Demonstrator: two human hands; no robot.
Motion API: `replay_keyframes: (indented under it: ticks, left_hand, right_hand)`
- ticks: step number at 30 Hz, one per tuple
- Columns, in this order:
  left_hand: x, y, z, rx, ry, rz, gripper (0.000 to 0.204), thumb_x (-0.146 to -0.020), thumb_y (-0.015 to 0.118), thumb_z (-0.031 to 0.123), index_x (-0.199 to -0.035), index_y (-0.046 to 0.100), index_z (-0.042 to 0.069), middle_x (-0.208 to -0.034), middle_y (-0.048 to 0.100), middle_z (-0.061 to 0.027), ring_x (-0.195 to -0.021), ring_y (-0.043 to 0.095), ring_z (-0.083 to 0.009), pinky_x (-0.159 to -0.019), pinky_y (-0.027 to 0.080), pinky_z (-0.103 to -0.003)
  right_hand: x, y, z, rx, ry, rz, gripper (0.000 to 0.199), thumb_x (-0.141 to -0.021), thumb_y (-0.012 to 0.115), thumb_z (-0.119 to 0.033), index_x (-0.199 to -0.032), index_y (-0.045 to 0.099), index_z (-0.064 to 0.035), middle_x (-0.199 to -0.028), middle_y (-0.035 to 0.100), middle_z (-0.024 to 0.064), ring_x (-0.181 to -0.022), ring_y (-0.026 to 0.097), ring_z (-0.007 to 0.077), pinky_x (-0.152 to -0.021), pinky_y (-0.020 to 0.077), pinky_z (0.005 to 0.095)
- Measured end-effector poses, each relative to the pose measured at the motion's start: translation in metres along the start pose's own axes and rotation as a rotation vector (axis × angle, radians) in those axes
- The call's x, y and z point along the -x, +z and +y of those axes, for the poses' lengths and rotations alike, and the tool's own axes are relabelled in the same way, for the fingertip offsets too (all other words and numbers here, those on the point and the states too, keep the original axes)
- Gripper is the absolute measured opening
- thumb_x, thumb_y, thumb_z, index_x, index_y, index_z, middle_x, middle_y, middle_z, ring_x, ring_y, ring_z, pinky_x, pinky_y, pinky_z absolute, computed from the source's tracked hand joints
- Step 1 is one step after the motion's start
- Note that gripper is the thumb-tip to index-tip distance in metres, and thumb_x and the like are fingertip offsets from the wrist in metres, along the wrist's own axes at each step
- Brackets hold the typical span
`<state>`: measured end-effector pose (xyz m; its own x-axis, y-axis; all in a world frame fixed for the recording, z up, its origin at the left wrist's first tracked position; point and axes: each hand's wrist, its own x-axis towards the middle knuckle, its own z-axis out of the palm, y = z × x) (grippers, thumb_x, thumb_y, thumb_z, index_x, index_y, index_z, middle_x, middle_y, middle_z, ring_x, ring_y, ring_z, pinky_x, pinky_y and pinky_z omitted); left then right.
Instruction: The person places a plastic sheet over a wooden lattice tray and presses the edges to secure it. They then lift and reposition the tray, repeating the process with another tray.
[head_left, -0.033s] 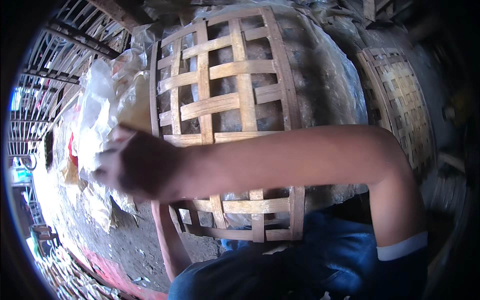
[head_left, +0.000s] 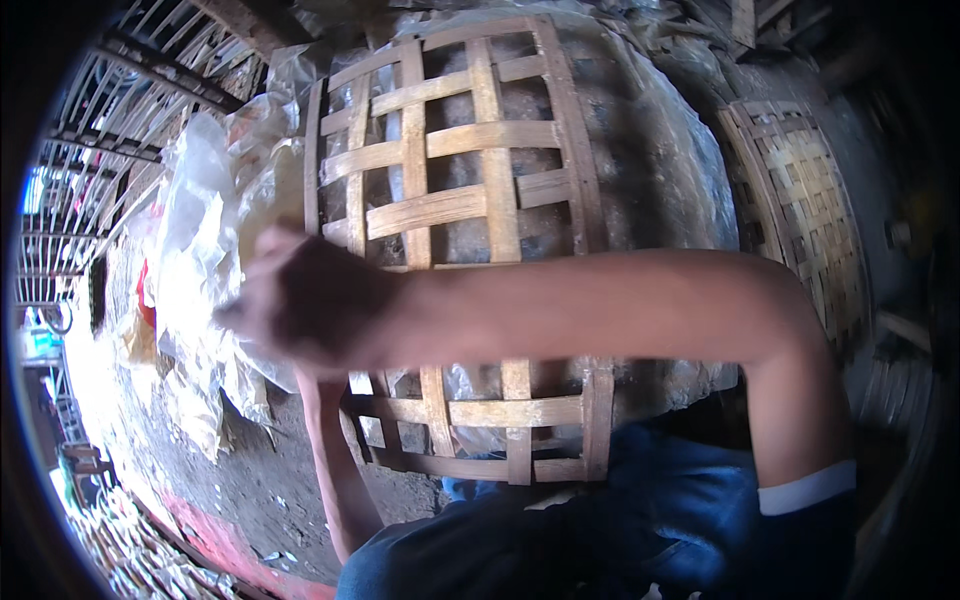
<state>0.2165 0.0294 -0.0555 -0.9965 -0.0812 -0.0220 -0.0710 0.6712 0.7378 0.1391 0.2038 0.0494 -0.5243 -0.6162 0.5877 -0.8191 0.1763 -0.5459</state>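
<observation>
A lattice of woven bamboo strips [head_left: 428, 215] lies in front of me, over a plastic-wrapped mass [head_left: 660, 190]. My right forearm crosses above it from the right. Near the lattice's left edge, my right hand [head_left: 318, 305] is blurred, its fingers curled closed; what they hold, if anything, cannot be made out. From below rises my left forearm [head_left: 338, 470], up to the same edge. My left hand is hidden behind the right one. Crumpled clear plastic sheeting [head_left: 200, 215] lies just beyond my hands on the left.
A second, tighter woven bamboo panel [head_left: 805, 200] leans at the right. At upper left stands a rack of thin bars [head_left: 110, 130]. Pale strips [head_left: 150, 560] lie heaped at lower left. My knees in blue jeans [head_left: 560, 540] are close below the lattice.
My right hand has shifted right and slightly upward, over the lattice's left edge. The lattice has moved very slightly to the right in the picture.
</observation>
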Motion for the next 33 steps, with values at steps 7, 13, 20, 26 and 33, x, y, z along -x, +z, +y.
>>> replay_keyframes:
  ticks: [7, 13, 20, 26, 33]
  left_hand:
    - [-0.011, 0.003, 0.01, -0.066, 0.037, 0.1, 0.046, -0.098, 0.065, 0.027, -0.136, 0.056, 0.003, -0.107, 0.066, -0.0194, -0.087, 0.065, -0.0278, -0.078, 0.052, -0.038]
    - [-0.114, -0.022, 0.042, -0.477, 0.614, 0.238, 0.046, -0.095, 0.065, 0.021, -0.14, 0.057, 0.015, -0.126, 0.061, -0.0156, -0.115, 0.06, -0.0337, -0.094, 0.05, -0.045]
    - [-0.169, 0.0, 0.065, -0.656, 0.627, 0.164, 0.035, -0.093, 0.064, 0.015, -0.128, 0.066, 0.02, -0.125, 0.063, -0.0065, -0.108, 0.064, -0.0314, -0.086, 0.054, -0.044]
    - [-0.164, 0.004, 0.054, -0.549, 0.568, 0.151, 0.032, -0.092, 0.063, 0.005, -0.122, 0.07, 0.014, -0.126, 0.063, -0.0069, -0.083, 0.071, -0.0275, -0.072, 0.057, -0.04]
    - [-0.156, 0.006, 0.062, -0.488, 0.642, 0.242, 0.017, -0.09, 0.064, 0.007, -0.106, 0.071, 0.009, -0.111, 0.069, -0.0069, -0.086, 0.071, -0.0326, -0.071, 0.057, -0.041]
  right_hand:
    - [0.068, -0.086, 0.108, 0.245, 0.273, 0.028, 0.015, -0.092, 0.07, -0.018, -0.101, 0.071, -0.006, -0.094, 0.072, 0.0112, -0.086, 0.07, 0.0199, -0.09, 0.0553, 0.041]
    - [0.089, -0.131, 0.122, 0.344, 0.358, 0.102, 0.02, -0.09, 0.069, -0.015, -0.107, 0.068, -0.0038, -0.106, 0.068, 0.0114, -0.102, 0.067, 0.0247, -0.093, 0.0517, 0.0393]
    - [0.126, -0.12, 0.136, 0.471, 0.343, 0.069, 0.024, -0.087, 0.067, -0.009, -0.11, 0.063, -0.0028, -0.11, 0.058, 0.0134, -0.107, 0.056, 0.0304, -0.094, 0.0457, 0.0407]
    - [0.13, -0.114, 0.139, 0.426, 0.278, 0.108, 0.025, -0.085, 0.068, -0.01, -0.108, 0.062, -0.0033, -0.111, 0.057, 0.0135, -0.107, 0.053, 0.0323, -0.094, 0.0438, 0.0424]
    - [0.132, -0.107, 0.142, 0.378, 0.24, 0.205, 0.02, -0.082, 0.068, -0.01, -0.1, 0.064, -0.0017, -0.101, 0.058, 0.012, -0.098, 0.051, 0.0316, -0.091, 0.0416, 0.0438]
